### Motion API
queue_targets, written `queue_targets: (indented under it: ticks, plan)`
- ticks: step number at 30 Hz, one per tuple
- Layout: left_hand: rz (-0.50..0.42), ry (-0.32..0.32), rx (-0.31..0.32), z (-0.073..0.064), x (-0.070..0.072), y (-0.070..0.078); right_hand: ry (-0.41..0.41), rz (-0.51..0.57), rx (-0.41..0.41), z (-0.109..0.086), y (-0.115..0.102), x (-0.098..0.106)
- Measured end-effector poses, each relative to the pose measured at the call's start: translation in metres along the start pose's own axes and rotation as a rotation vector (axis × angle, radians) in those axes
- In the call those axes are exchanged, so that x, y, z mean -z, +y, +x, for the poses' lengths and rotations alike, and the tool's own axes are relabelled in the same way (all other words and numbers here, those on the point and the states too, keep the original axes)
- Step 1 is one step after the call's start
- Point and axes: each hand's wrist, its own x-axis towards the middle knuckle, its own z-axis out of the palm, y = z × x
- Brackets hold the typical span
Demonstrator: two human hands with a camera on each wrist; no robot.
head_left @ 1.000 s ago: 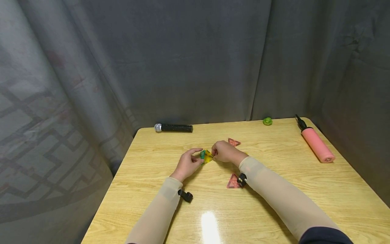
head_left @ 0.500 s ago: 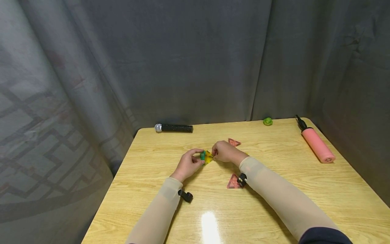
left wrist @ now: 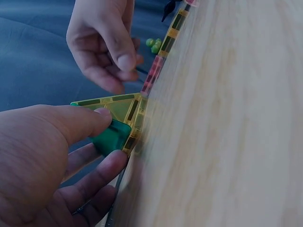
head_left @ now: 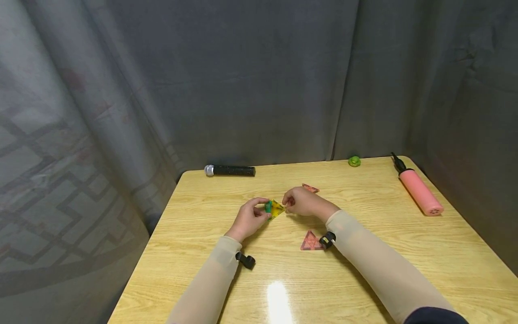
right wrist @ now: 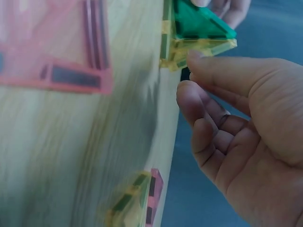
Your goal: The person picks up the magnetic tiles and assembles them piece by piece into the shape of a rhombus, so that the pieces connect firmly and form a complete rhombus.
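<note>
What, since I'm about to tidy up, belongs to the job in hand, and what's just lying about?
Probably part of the job:
green tile, in the left hand
yellow tiles against it
pink tiles and loose yellow tile, likely spares

Apparently just lying about:
microphone
small green object
pink pump

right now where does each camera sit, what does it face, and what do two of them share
Head: on the person's head, facing forward and down at the table and curtain; both sleeves, left hand and right hand show.
Left wrist: on that wrist, facing past the left hand, over the green tile and yellow tiles, toward the right hand.
Right wrist: on that wrist, facing the right hand, with a pink tile close by; part of the left hand shows.
Both wrist views share the green tile.
</note>
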Motion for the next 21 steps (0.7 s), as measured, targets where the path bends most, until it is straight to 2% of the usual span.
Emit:
queue_targets:
  ticks: [4, 11, 16, 21]
  plan:
    - [0.001, 0.004, 0.002, -0.001, 0.001, 0.000, 0.021, 0.003, 0.035, -0.010, 0.004, 0.004]
    - [-0.005, 0.017, -0.007, -0.002, 0.004, -0.003, 0.078, -0.010, 0.046, -0.026, 0.015, 0.009]
    - [-0.010, 0.032, -0.039, -0.001, 0.004, -0.008, 0.127, 0.010, 0.032, -0.037, 0.025, 0.011]
    - [-0.016, 0.045, -0.043, -0.003, 0.005, -0.011, 0.148, 0.039, -0.019, -0.049, 0.033, 0.014]
